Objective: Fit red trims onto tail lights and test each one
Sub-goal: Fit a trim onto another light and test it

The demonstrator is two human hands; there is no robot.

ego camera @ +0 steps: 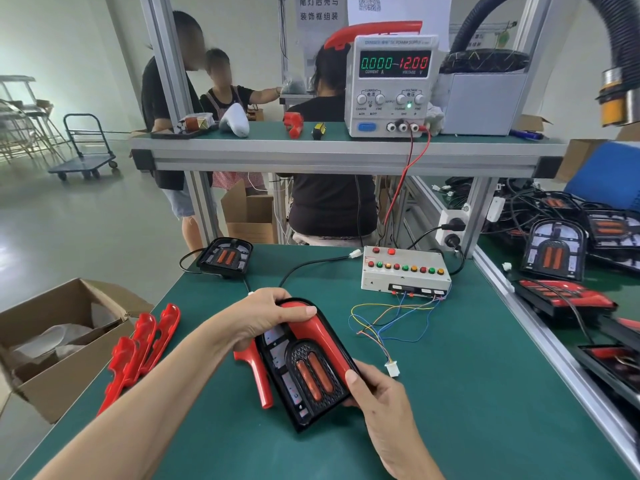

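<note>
While the black arch-shaped plastic tail light (pixel 304 372) lies at bench centre, the glossy red U-shaped trim (pixel 313 336) sits half-seated: right leg in, left leg splayed off the 8 o'clock edge. Left hand (pixel 263 317): fingers curled over the arch at 12 o'clock, thumb pressing. Right hand (pixel 377 393): fingers pinching the 4 o'clock corner. Risk: forcing the skewed leg may snap it. White test connector (pixel 392 368), 3 o'clock, unplugged; could be skipped.

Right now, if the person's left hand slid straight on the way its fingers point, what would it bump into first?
Probably the loose coloured wires on the green table, short of the white button box. The left hand points right across the red trim; depth is uncertain.
</note>
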